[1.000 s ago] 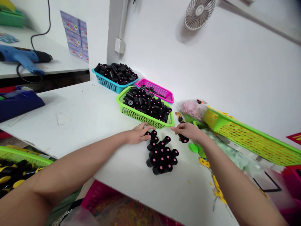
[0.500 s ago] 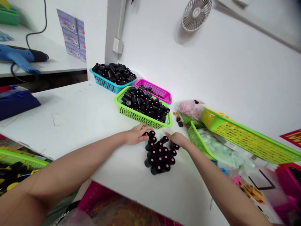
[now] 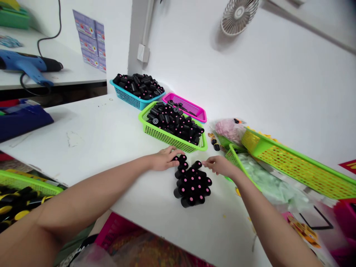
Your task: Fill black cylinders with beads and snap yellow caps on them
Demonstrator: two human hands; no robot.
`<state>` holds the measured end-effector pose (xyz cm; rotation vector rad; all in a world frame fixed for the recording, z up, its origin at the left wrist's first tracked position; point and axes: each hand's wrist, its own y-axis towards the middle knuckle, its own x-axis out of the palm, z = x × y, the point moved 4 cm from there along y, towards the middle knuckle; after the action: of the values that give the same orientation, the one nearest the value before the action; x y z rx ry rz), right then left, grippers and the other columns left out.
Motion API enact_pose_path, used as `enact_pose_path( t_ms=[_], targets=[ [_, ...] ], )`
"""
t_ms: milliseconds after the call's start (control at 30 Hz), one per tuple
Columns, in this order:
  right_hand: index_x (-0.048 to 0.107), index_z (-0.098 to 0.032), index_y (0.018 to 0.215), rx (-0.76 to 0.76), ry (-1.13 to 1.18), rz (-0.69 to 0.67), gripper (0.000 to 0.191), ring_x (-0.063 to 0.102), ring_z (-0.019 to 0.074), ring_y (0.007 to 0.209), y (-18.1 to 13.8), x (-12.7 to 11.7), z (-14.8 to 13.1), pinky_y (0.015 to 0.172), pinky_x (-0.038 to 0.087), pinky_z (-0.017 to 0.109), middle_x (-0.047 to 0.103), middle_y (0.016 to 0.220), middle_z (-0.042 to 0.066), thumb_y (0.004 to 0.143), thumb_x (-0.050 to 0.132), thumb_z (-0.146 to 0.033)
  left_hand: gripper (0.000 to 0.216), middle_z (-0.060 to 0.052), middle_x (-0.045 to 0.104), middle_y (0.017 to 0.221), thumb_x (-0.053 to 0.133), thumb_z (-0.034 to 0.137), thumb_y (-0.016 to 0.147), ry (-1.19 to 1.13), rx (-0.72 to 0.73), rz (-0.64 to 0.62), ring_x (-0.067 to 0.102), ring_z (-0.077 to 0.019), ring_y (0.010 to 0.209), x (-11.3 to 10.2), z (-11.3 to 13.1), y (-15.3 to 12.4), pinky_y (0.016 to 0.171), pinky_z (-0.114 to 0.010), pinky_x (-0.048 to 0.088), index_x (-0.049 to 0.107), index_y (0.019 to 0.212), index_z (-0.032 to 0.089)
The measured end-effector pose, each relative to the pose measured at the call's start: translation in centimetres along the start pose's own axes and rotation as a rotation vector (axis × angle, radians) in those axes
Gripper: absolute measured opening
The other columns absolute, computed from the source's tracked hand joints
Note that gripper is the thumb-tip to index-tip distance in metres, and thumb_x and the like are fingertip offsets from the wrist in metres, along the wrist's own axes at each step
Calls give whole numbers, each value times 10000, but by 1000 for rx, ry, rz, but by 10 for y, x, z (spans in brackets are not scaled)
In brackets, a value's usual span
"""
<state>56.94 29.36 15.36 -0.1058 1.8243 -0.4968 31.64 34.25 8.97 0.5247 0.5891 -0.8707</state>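
Short black cylinders, each with a pink dot on its end, stand packed in a cluster [image 3: 193, 188] on the white table. At the cluster's upper left, my left hand [image 3: 164, 159] has thumb and fingers closed around a black cylinder [image 3: 176, 158]. My right hand [image 3: 219, 165] is over the cluster's upper right, fingers loosely bent and slightly apart, with nothing visible in them. Its fingertips are close to a tilted black cylinder [image 3: 197, 164]; whether they touch it I cannot tell. Behind the hands, a green basket [image 3: 167, 138] is heaped with similar cylinders.
A blue basket [image 3: 129, 99] of black cylinders and a pink basket [image 3: 201, 115] stand farther back. To the right are a long green basket [image 3: 294, 159] of yellow pieces and a pale green plastic bag [image 3: 264, 174]. A blue heat gun [image 3: 27, 66] lies on the left shelf.
My right hand has drawn back from the cylinders at the cluster's right side, which now sit closer in. My left hand stays at the upper left. The camera view has shifted slightly.
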Motion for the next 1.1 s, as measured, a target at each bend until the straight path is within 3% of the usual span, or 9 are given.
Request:
enact_pose_path(
  t_ms=[100,200,300,467,700,833,967,1100],
  targets=[
    [736,-199,849,-86,21,-55,328,639,152,698,-10,1,-6,586,479,221,731,854,38,726,733,-503,632,-111,351,1326,289,714,886,0,0,-3,416,-374,1243,0,1,0,1066,-612,301,365,1403,358],
    [742,-202,870,-119,66,-112,315,647,169,769,-9,5,-7,603,490,214,739,904,34,640,797,-409,650,-120,346,1329,276,718,886,2,-2,-9,410,-381,1242,-2,2,-1,1063,-616,301,361,1408,341],
    [738,-181,938,-119,135,-187,371,650,167,743,-8,6,-6,592,513,227,738,922,49,660,762,-425,636,-112,355,1320,274,714,889,4,-2,-8,417,-372,1240,-2,1,-1,1057,-601,323,354,1407,353],
    [743,-171,932,-107,218,-223,311,664,172,802,-13,0,-3,736,546,246,729,900,44,658,731,-317,627,-103,365,1319,286,717,885,9,2,-6,433,-366,1226,-1,-3,0,1049,-596,336,352,1404,370],
    [713,-158,979,-93,273,-179,275,685,160,871,-8,-3,7,790,565,249,729,970,64,721,628,-206,612,-109,364,1314,273,699,897,17,-7,-17,436,-380,1221,-1,0,0,1047,-611,326,343,1410,372],
    [684,-133,1075,-121,210,-55,287,685,185,934,2,-26,-1,791,577,273,722,1021,114,807,600,-190,599,-108,370,1316,288,686,902,19,-4,-19,450,-372,1206,-1,1,0,1044,-603,332,343,1407,370],
    [586,-125,1233,-170,58,197,318,627,219,1059,32,-57,-34,904,535,390,643,1178,153,945,487,-218,588,-106,371,1319,309,678,903,8,0,-13,442,-371,1224,-2,-1,0,1055,-606,322,356,1402,369],
    [603,-179,1178,-250,-104,200,285,596,221,1086,74,-58,-77,917,515,430,588,1253,89,928,593,-314,592,-112,368,1319,310,665,912,-14,26,-14,437,-348,1239,-5,-1,-2,1068,-566,335,350,1407,343]
  ],
)
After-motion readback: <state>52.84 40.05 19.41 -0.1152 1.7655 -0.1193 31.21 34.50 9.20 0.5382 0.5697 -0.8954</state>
